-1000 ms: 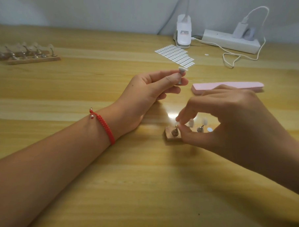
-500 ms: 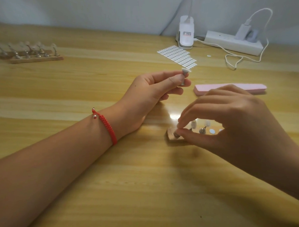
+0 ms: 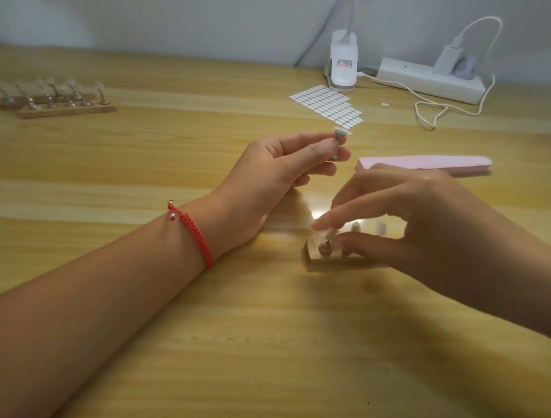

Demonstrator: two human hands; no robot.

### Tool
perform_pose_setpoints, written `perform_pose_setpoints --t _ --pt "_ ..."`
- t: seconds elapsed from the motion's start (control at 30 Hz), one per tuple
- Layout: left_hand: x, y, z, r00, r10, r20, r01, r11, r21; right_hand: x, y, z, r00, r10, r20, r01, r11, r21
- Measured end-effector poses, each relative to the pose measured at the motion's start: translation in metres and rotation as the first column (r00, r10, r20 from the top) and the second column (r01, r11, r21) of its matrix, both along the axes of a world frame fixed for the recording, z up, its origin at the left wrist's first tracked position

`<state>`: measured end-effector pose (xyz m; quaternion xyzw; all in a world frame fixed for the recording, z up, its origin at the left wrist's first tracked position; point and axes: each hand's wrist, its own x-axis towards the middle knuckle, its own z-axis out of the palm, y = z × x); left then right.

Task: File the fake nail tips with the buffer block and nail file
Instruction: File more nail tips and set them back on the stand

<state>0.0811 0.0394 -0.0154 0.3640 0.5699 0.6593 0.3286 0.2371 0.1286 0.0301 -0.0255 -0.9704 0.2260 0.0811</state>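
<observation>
- I judge this as setting up, with no filing begun: my right hand [image 3: 425,221] pinches a pale curved plastic nail tip [image 3: 326,234] on the left-hand peg of the small wooden holder block [image 3: 314,258].
- My left hand [image 3: 285,168], beyond that block, pinches a slim metal peg [image 3: 337,138] topped with a clear tip.
- The long pink foam buffer block [image 3: 427,161] lies beyond the holder on the glossy wooden tabletop [image 3: 261,350]; I see no nail file.
- The next move, I judge, wants a light, steady pinch, since the tips look thin and springy.

The wooden table [image 3: 261,350] bears a pink buffer block [image 3: 427,161], sticker sheet [image 3: 327,105], power strip [image 3: 428,79].
</observation>
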Motion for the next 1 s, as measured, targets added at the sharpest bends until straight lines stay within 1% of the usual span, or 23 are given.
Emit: perform_pose_setpoints --t 0.03,0.13,0.33,0.43,0.6,0.77,1.0 --pt "0.000 0.000 0.000 1.000 0.000 0.000 0.000 1.000 0.001 -0.001 0.002 0.003 1.000 0.006 0.031 -0.005 0.999 -0.035" --pt "0.000 0.000 0.000 1.000 -0.002 0.007 0.001 1.000 0.004 -0.006 0.004 0.010 0.996 0.010 0.088 -0.004 0.998 -0.059" --pt "-0.001 0.000 0.000 1.000 -0.009 0.012 0.009 1.000 0.007 -0.014 0.003 0.022 0.979 0.025 0.203 -0.021 1.000 -0.020" --pt "-0.001 0.000 0.001 1.000 -0.010 0.019 0.010 1.000 0.007 -0.016 0.004 0.023 0.980 0.027 0.197 -0.028 1.000 0.002" --pt "0.000 0.000 0.001 1.000 -0.008 0.020 0.008 1.000 -0.001 -0.016 0.004 0.022 0.978 0.038 0.205 -0.034 0.999 -0.021" --pt "0.000 -0.001 0.002 1.000 -0.009 0.021 0.009 1.000 -0.005 -0.016 0.004 0.022 0.980 0.017 0.199 -0.017 1.000 -0.003" --pt "0.001 -0.001 0.003 1.000 -0.005 0.017 0.005 1.000 -0.013 -0.015 0.002 0.021 0.982 -0.019 0.189 0.024 0.999 -0.023"
